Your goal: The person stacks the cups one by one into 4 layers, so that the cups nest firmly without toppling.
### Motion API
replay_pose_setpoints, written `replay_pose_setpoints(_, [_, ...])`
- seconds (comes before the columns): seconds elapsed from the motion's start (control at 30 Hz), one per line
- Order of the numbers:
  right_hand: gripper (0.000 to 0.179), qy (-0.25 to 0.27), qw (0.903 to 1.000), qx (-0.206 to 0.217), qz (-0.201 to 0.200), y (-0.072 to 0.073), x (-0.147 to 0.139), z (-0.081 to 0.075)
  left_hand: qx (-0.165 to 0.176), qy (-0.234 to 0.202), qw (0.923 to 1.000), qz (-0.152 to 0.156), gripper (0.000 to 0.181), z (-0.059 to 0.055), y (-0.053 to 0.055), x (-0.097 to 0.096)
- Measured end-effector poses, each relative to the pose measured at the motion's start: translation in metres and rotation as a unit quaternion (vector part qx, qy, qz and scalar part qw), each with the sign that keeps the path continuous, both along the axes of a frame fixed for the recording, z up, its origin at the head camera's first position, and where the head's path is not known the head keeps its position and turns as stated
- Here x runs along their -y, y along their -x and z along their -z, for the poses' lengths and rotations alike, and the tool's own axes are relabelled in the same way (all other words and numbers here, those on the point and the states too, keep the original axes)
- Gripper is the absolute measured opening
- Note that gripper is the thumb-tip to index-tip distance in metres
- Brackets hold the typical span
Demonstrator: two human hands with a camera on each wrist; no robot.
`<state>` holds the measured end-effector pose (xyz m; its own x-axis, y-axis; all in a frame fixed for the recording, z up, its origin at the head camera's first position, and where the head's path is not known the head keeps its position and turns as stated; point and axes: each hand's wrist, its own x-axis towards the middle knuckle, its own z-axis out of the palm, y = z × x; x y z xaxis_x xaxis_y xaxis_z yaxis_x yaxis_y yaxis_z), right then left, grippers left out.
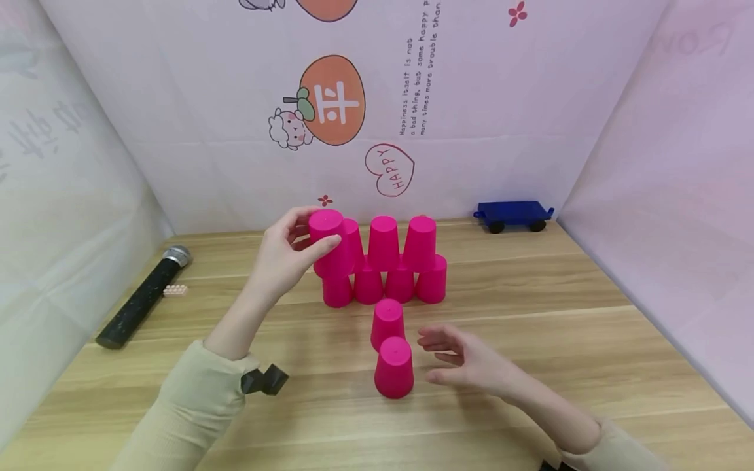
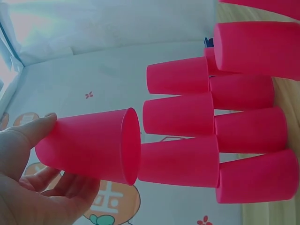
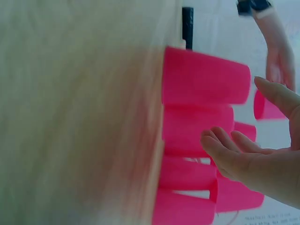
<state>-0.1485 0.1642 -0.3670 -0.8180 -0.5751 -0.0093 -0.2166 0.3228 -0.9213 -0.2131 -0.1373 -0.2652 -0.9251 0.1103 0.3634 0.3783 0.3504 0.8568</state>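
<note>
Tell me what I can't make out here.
Head view: part of the upper left stacked cup, behind the held cup.
Head view: ends of wall text, cut off by the top edge.
Left wrist view: most of the cart, behind cups.
Right wrist view: table grain, blurred.

Four-cup row on table; three-cup row on top. Loose cup pair before them, one behind other. Microphone far left; trolley behind, right.

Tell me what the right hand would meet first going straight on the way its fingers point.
The right hand would probably meet the farther front cup first, though depth is unclear and the nearer front cup stands close too.
</note>
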Motion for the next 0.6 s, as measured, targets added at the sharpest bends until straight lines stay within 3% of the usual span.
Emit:
replay_pose_setpoints(0.17, [0.061, -0.004, 0.9997, 0.022, -0.005, -0.001, 0.01, 0.001, -0.013, -0.003, 0.9999, 0.001, 0.054, -0.009, 0.015, -0.009])
replay_pose_setpoints(0.37, [0.059, 0.005, 0.9999, -0.001, -0.011, 0.001, 0.019, 0.002, -0.025, -0.026, 0.9993, -0.006, 0.052, -0.018, 0.034, -0.019])
replay_pose_setpoints(0.6, [0.055, 0.008, 0.9997, -0.005, -0.021, 0.002, 0.026, 0.004, -0.016, -0.045, 0.9988, -0.012, 0.053, -0.023, 0.053, -0.03])
